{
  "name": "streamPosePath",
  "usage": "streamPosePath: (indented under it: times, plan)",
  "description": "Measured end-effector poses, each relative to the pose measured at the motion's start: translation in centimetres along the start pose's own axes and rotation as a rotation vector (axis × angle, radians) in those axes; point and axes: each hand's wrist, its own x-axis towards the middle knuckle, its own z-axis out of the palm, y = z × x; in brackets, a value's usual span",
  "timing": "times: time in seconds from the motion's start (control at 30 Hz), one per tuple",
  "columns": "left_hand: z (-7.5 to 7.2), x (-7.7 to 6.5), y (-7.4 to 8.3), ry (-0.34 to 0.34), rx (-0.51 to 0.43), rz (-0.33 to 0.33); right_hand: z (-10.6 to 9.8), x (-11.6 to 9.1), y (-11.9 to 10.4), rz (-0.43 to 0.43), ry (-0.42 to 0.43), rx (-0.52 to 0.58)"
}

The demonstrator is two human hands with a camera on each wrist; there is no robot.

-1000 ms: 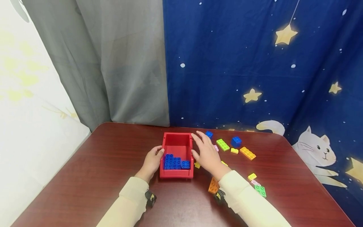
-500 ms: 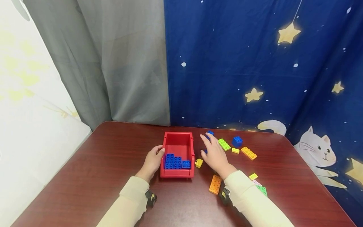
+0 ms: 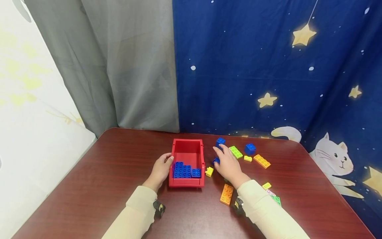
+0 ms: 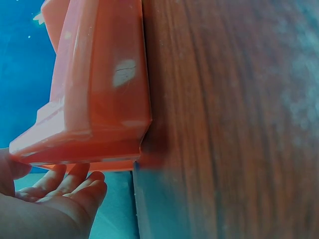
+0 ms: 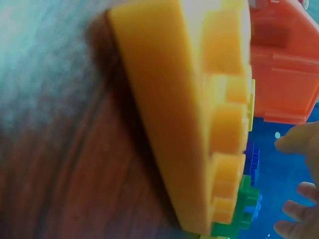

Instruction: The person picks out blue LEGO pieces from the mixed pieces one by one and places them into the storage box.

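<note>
My left hand (image 3: 159, 171) holds the left wall of a red plastic box (image 3: 186, 183), thumb at the rim; the left wrist view has its fingers (image 4: 75, 181) bent against the box's end. Several blue toy building bricks (image 3: 182, 170) fill the near part of the box. To the box's right, my right hand (image 3: 229, 165) hovers low with fingers spread, holding nothing. A blue brick (image 3: 216, 160) lies at its thumb, partly hidden. Just past its fingertips stands another blue brick (image 3: 220, 141). In the right wrist view the thumb (image 5: 294, 139) and fingers are apart.
Around the right hand lie a yellow brick (image 3: 209, 171), an orange brick (image 3: 226, 194), a lime brick (image 3: 236, 152), a blue brick (image 3: 249, 149) and a light-orange brick (image 3: 262, 161). A green brick (image 3: 276, 200) is partly behind the right sleeve. Curtains hang behind the table (image 3: 119, 199).
My right hand has left the box's right wall and moved right, then drawn slightly back and down over the blue bricks. The left hand stays on the box.
</note>
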Motion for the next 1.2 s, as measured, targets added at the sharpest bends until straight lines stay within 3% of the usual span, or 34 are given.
streamPosePath:
  times: [0.77, 1.2]
  plan:
    - [0.0, 0.0, 0.0, 0.0, -0.003, -0.003, 0.8, 0.3, 0.4, 0.039, -0.186, -0.093]
    - [0.1, 0.0, 0.0, 0.003, -0.002, 0.001, 1.3, 0.6, 0.3, 0.057, -0.217, -0.138]
